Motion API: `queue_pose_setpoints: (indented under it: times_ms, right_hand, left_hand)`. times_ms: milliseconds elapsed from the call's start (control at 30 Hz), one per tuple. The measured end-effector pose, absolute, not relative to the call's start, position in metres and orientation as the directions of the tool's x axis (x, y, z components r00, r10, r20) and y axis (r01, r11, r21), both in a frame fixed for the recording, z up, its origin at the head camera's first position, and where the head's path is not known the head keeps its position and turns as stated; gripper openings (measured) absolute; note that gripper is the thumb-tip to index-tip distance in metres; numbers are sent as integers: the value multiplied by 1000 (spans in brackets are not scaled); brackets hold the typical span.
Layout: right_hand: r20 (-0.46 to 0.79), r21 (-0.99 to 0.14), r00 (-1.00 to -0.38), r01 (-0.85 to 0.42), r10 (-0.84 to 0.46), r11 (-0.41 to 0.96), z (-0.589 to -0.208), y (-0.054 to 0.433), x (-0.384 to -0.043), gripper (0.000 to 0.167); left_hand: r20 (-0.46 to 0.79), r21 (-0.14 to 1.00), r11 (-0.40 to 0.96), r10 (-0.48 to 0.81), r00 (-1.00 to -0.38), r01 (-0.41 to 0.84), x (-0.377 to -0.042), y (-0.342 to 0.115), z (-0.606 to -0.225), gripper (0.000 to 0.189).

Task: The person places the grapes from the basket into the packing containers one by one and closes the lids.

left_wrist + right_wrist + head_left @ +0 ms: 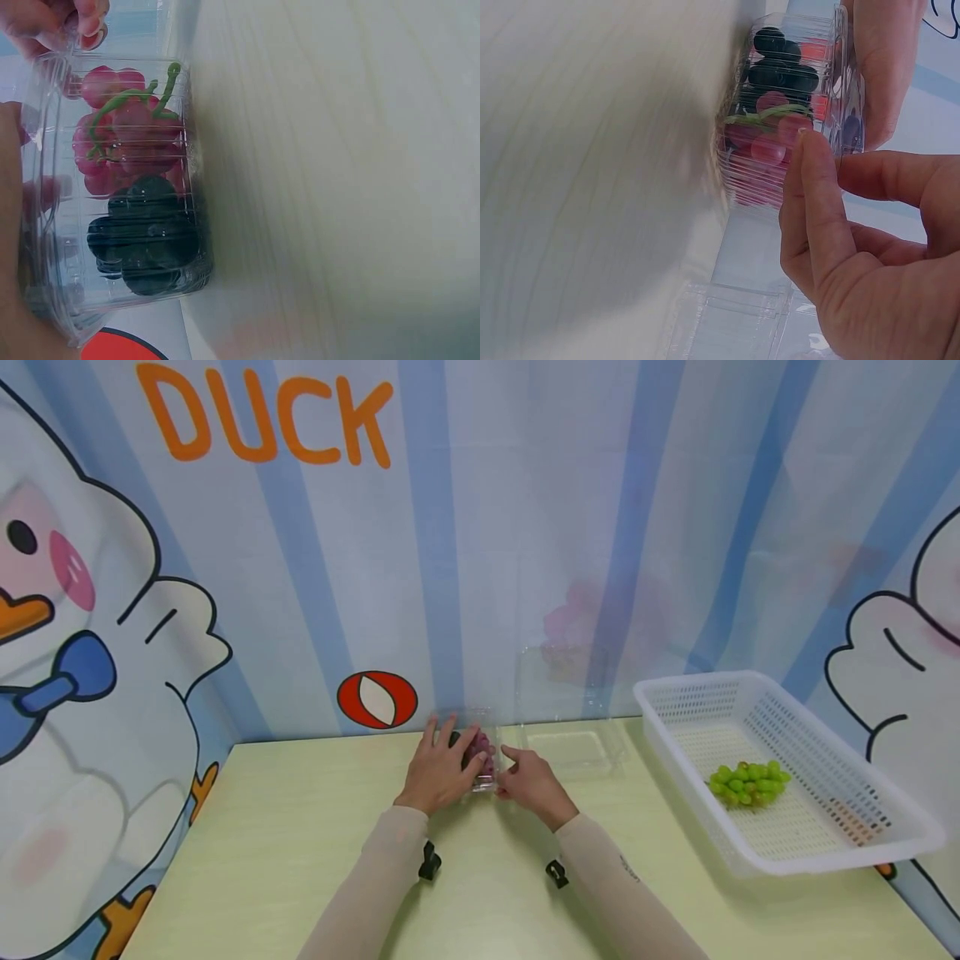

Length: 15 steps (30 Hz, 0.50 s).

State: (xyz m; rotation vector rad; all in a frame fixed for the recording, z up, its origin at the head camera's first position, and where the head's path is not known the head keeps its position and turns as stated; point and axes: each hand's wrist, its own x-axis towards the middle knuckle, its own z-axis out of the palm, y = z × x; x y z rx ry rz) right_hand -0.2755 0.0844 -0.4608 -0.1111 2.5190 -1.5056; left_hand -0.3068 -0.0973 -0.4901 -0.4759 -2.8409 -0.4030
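Note:
A clear plastic clamshell box (81, 214) stands on the table near the wall, holding pink grapes (135, 131) with green stems and dark grapes (154, 236). Its lid is down over the fruit. Across the top of the lid lies my left hand (438, 774), fingers spread and mostly straight, pressing on it. At the box's right end my right hand (534, 782) pinches the rim, with the thumb above and the fingers below, as the right wrist view shows. The left hand's palm is partly hidden in its own wrist view.
Right of the hands, a second clear box (572, 750) sits with its lid raised against the wall. A white slotted basket (847, 862) farther right holds a bunch of green grapes (748, 783). A printed duck curtain (495, 543) closes off the table's (300, 843) back edge.

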Motion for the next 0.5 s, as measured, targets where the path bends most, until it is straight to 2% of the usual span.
queue_pose_setpoints:
  times_ms: [500]
  right_hand:
    - [-149,-870,-978,59,-145,490,-463,83,-278,61]
  left_hand:
    - [271,233,910,276,-922,341,-307,-97,-491,60]
